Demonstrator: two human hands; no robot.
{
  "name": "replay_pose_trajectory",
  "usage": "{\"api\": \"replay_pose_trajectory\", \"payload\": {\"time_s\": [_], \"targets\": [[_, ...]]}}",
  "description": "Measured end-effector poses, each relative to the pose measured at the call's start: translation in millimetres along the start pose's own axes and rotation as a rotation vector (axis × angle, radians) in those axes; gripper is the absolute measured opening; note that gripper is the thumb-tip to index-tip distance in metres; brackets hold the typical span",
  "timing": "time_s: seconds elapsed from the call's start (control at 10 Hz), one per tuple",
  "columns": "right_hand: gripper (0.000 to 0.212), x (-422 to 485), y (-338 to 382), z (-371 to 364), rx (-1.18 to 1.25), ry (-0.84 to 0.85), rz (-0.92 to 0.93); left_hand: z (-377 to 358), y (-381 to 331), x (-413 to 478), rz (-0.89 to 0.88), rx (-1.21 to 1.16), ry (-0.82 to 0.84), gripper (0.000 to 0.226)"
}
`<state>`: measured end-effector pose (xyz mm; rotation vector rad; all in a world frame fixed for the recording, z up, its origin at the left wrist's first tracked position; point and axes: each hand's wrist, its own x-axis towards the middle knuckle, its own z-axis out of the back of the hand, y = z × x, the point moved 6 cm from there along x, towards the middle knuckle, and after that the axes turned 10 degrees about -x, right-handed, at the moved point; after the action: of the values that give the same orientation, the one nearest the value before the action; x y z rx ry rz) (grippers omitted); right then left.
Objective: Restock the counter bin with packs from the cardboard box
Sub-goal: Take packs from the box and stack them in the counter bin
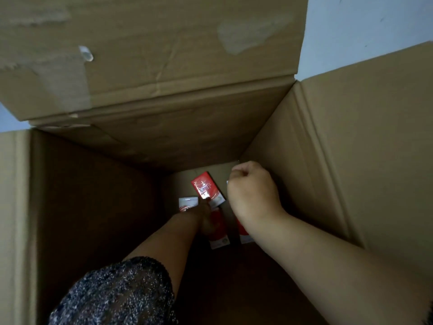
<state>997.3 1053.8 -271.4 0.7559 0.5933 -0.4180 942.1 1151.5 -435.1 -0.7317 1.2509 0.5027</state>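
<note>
No wording can be read: the red pack (pixel 207 188) in the cardboard box (pixel 304 160) bears white lettering, too blurred to make out.

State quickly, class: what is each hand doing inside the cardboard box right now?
Left hand: deep in the box, touching a red pack; grip cannot be told.
Right hand: fingers curled; whether it holds anything cannot be told.
</note>
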Motion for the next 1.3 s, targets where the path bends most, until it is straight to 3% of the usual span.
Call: {"api": "replay_pose_trajectory", "payload": {"time_s": [0.1,0.2,0.3,0.4,0.6,0.8,1.0,1.1,1.3], "targets": [[0.022,-1,1,-3,0.002,0.015,0.005,-12,-7,-17,-0.014,-0.094,0.050,0.046],[0.022,0,-2,-4,-0.016,0.026,-0.010,-12,14,19,-0.106,0.203,0.003,0.074],[0.025,0,-4,-5,-0.051,0.025,-0.019,-21,31,54,-0.087,0.284,0.035,0.099],[0.023,-1,-5,-3,-0.063,0.024,-0.034,-16,26,46,-0.099,0.287,-0.027,0.093],[0.027,-22,8,6,-0.014,0.087,-0.022,12,-4,-12,-0.223,0.213,-0.101,0.045],[0.029,-62,55,32,-0.004,0.169,0.155,77,-44,-132,-0.346,0.121,-0.459,0.006],[0.029,-134,108,93,-0.020,0.042,0.319,93,-66,-279,-0.519,-0.103,-0.619,0.046],[0.027,-180,138,138,-0.012,-0.007,0.416,100,-80,-355,-0.668,-0.275,-0.619,0.054],[0.028,-285,205,254,0.047,-0.089,0.615,120,-128,-532,-0.872,-0.555,-0.653,0.039]]}}
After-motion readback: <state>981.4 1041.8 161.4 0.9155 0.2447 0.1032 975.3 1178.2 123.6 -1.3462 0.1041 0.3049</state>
